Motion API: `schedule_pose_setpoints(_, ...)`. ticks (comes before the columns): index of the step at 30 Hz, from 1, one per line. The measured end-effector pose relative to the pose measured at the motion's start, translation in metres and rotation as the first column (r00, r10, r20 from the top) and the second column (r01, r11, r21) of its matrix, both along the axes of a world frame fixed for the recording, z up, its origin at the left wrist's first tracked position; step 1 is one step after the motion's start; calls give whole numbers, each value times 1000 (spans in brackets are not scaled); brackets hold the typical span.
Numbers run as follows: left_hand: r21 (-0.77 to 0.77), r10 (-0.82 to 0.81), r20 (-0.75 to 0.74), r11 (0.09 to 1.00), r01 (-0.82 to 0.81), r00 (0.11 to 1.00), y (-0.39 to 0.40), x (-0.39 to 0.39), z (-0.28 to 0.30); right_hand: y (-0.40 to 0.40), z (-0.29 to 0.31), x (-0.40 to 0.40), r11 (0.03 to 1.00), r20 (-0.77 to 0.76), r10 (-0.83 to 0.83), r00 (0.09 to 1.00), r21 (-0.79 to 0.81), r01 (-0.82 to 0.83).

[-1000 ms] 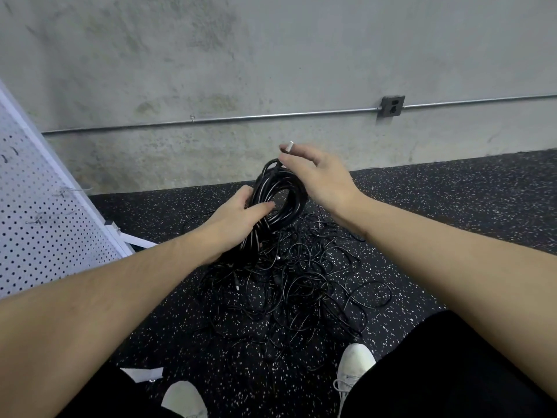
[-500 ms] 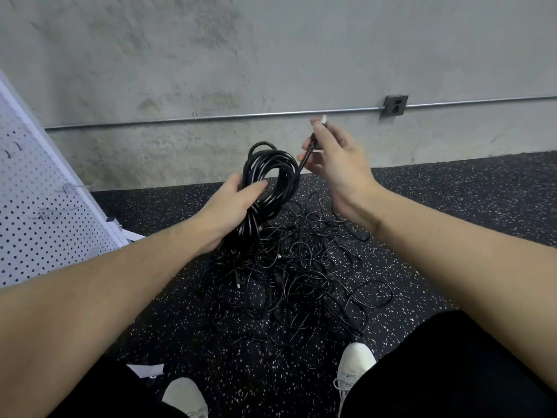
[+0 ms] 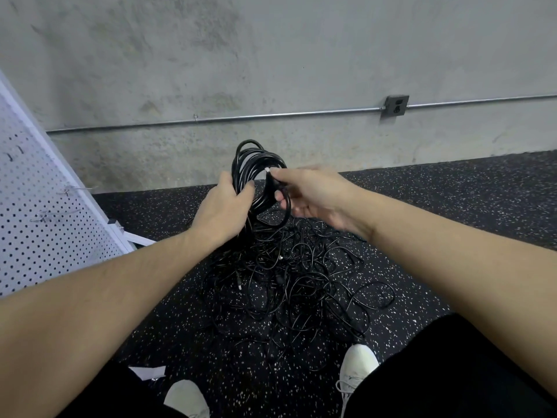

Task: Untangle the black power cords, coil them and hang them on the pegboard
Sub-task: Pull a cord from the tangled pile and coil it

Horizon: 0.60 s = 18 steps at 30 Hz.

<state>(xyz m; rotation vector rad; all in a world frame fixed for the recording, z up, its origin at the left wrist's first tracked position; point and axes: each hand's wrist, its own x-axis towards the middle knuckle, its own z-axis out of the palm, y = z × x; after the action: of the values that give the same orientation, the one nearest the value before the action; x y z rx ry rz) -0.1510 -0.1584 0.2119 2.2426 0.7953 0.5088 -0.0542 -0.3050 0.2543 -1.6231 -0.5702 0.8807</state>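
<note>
Seen from the head camera, the left hand grips a coil of black cord held above the tangled pile on the speckled floor, while the right hand pinches the cord's plug end at the coil. The end probably wants wrapping snugly round the loops, left-hand grip firm, before the coil goes to the pegboard at left.

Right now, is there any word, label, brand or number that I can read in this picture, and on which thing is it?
None can be read.
The coiled cord, its plug tip, the pegboard, the wall outlet box and the white shoes show no legible text.
The white paper scrap looks blank.
</note>
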Motion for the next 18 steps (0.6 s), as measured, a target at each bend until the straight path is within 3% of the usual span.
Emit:
schedule_pose_setpoints(2,14,-5,-4,1000,5,1000,-4,1,2,3,-4,-2,997,113,-79,990,-16,82)
schedule_pose_setpoints(5,11,4,6,1000,-4,1000,-6,1,4,6,-6,-5,987,429,-103,897,-65,145)
schedule_pose_setpoints(9,22,15,28,1000,-16,999,-4,0,6,8,-2,-7,970,627,99,772,-233,64)
schedule_pose_setpoints(15,29,-1,37,1000,0,999,-6,-2,4,6,-1,-4,984,614,36,788,-160,80)
schedule_pose_setpoints(18,65,-15,43,998,12,999,-9,-2,6,6,-1,-7,996,466,-38,884,-54,72)
